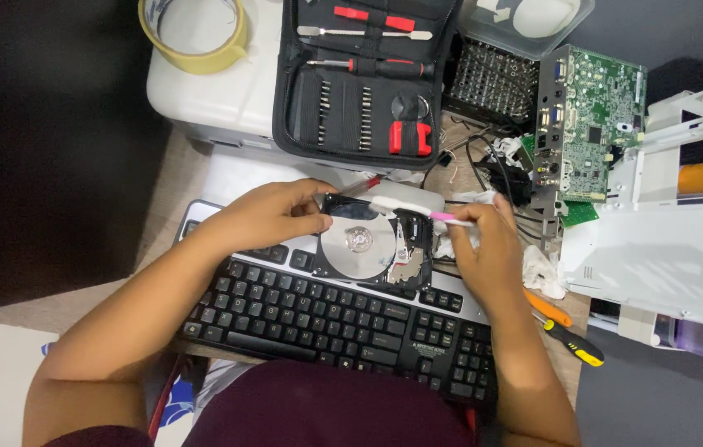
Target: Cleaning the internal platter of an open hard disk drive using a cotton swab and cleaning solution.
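Cluttered tabletop [171, 178] is stretching under us, with dark floor showing on both sides. We are looking at a white casing [666, 240] lying at the right, and a white box [202, 91] at the top carrying a tape roll [196, 37]. A black keyboard [343, 319] is sitting nearest us. Beyond it an open tool kit [364, 79] is leaning on the box, beside a green circuit board [592, 124]. An opened hard drive [375, 244] is resting on the keyboard's far edge, its shiny platter facing up. Our left hand [273, 217] is gripping the drive's left edge. Our right hand [484, 240] is closed on a pink-and-white brush [418, 209], holding it over the drive's top. Two screwdrivers [563, 327] are lying just right of our wrist.
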